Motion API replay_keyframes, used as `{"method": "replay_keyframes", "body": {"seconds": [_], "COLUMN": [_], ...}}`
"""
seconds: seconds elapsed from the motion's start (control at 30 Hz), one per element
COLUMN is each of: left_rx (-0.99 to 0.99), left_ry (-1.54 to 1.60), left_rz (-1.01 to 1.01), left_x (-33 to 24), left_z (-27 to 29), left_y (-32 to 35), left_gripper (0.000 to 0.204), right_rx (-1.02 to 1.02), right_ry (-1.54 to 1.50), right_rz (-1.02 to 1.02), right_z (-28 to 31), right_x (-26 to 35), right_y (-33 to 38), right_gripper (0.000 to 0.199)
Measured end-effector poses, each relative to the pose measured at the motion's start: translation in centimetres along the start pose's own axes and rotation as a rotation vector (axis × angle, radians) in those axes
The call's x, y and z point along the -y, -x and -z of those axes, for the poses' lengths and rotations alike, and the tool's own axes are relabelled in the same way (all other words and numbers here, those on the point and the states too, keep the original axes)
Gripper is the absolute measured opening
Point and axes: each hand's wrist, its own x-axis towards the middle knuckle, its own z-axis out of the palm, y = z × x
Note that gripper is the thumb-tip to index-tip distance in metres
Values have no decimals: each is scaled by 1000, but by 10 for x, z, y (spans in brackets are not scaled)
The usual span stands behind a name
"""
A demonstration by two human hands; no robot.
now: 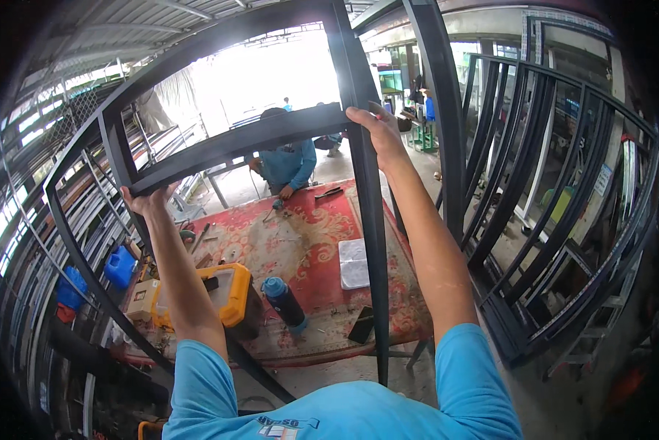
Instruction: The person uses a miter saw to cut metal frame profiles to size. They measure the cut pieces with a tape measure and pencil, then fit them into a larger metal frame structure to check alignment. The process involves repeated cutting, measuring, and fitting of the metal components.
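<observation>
A large black metal door or window frame (238,149) stands upright before me, its crossbar tilting up toward the right. My left hand (150,199) is closed under the crossbar's left end, where it meets the side post. On the right, my other hand, the right hand (379,133), grips the upright post beside the crossbar's right end. Its thumb lies on the near face, and the post hides part of its fingers. Both arms are raised and spread. Through the frame shows a table covered with a red patterned carpet (311,235).
On the table are a yellow-and-black toolbox (235,295), a blue bottle (284,306), a dark phone (361,325), a paper sheet (353,264) and pliers (329,193). A person in blue (285,165) works beyond it. More black frames (524,169) lean at right; metal bars (32,169) fill the left.
</observation>
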Motion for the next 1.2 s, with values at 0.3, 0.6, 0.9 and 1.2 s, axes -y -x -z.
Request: {"method": "replay_keyframes", "body": {"seconds": [0.3, 0.6, 0.9, 1.2], "left_rx": [38, -82, 98, 104], "left_ry": [-41, 65, -31, 17], "left_rz": [11, -28, 13, 55], "left_x": [-33, -7, -1, -5], "left_z": [21, 0, 4, 9], "left_y": [-35, -5, 7, -2], "left_gripper": [75, 74, 84, 86], "right_rx": [-41, -30, -40, 11], "right_ry": [-54, 8, -5, 84], "right_rz": [112, 187, 121, 52], "right_z": [-3, 7, 8, 7], "right_x": [-13, -21, -19, -5], "right_y": [-1, -6, -2, 5], "right_gripper": [32, 33, 42, 53]}}
